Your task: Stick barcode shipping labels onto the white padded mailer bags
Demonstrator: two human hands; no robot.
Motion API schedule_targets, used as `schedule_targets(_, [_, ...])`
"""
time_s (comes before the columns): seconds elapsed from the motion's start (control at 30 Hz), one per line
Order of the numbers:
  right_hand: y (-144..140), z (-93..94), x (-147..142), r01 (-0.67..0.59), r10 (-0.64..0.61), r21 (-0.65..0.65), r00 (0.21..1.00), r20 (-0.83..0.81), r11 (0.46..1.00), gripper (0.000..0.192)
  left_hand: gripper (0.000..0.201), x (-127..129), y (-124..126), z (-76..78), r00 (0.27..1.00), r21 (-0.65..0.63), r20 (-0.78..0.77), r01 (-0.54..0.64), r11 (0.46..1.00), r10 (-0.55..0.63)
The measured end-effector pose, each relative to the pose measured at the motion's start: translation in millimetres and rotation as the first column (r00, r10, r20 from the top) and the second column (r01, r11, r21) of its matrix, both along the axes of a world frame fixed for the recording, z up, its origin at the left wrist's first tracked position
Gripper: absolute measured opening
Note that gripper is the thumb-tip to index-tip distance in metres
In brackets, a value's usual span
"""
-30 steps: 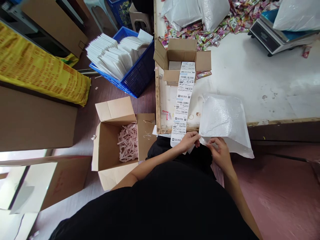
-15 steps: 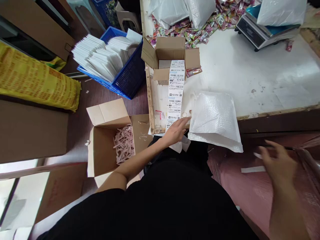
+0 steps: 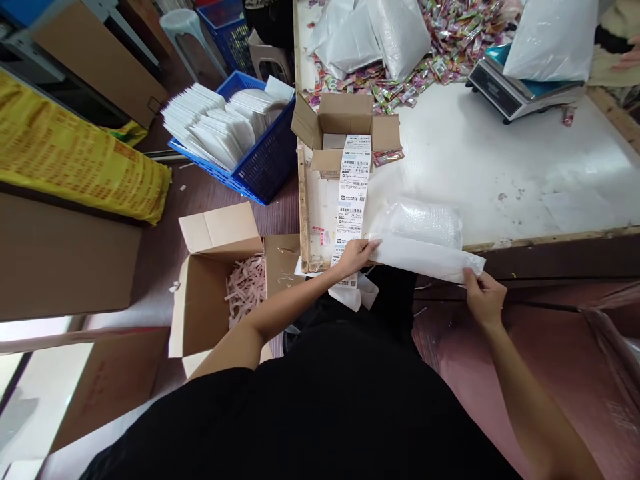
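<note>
Bubble mailer [image 3: 425, 223] on tabletop [image 3: 540, 160]: flap [image 3: 425, 257] runs left to right, ends pinched by left hand [image 3: 356, 255] and, nearer, right hand [image 3: 486, 299].

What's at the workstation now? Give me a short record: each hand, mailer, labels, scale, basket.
Left hand: touching the flap's left end
Right hand: pinching the flap's right end
Mailer: white bubble mailer at the table's near edge
Labels: label strip trailing from a small open carton
Scale: white bag on top
Basket: blue, holding white envelopes
</note>
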State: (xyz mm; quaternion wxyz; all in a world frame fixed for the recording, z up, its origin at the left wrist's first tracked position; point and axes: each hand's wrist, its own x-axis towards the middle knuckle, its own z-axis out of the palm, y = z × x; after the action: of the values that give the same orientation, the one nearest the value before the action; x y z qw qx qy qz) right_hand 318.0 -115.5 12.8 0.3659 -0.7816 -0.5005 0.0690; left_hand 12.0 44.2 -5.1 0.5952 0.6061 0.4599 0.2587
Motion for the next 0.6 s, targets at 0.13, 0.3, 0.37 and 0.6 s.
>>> schedule_targets(0.13, [6, -14.6, -13, 0.107, -0.169, -0.162, 0.882, -0.441, 0.981, 0.059, 0.037, 14, 11, 3.8, 0.977, 0.084, -0.215, 0.007, 0.996, 0.011])
schedule_targets(0.3, [6, -8.9, -24, 0.038, -0.264, -0.296, 0.57, -0.778, 0.954, 0.057, 0.019, 26, 29, 5.1, 0.982, -0.102, -0.154, -0.122, 0.987, 0.106])
schedule_targets(0.37, [6, 0.1, -40, -0.069, -0.191, -0.237, 0.397, -0.898, 0.969, 0.052, 0.023, 35, 37, 6.6, 0.985, -0.298, -0.038, -0.173, 0.939, 0.17])
schedule_targets(0.6, [14, 9.0, -141, 0.261, -0.02, 0.045, 0.24, -0.971, 0.964, 0.052, 0.036, 64, 47, 32.7, 0.692, -0.637, 0.535, -0.047, 0.769, 0.485])
